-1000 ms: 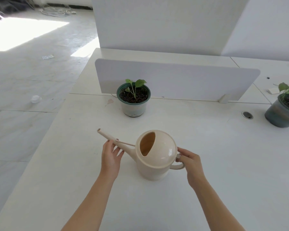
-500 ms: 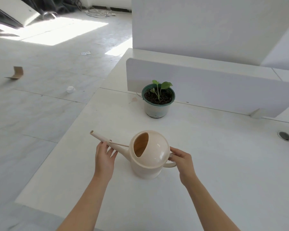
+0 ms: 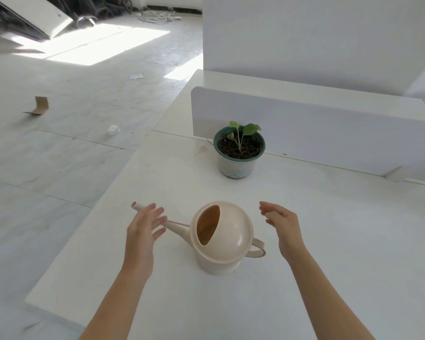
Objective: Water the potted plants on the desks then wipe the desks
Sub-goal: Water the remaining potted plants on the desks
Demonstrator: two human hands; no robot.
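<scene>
The cream watering can stands upright on the white surface, spout pointing left, handle to the right, no writing or label to be read on it. The left hand hovers over the spout, fingers spread and loose, gripping nothing. The right hand is open too, held just right of the handle and clear of it. Beyond the can sits the potted plant, green rim, a few small leaves, close against the white divider panel. A brownish stain marks the surface left of the pot. Down on the floor: a cardboard scrap, a small white cap, cables by the far wall.
</scene>
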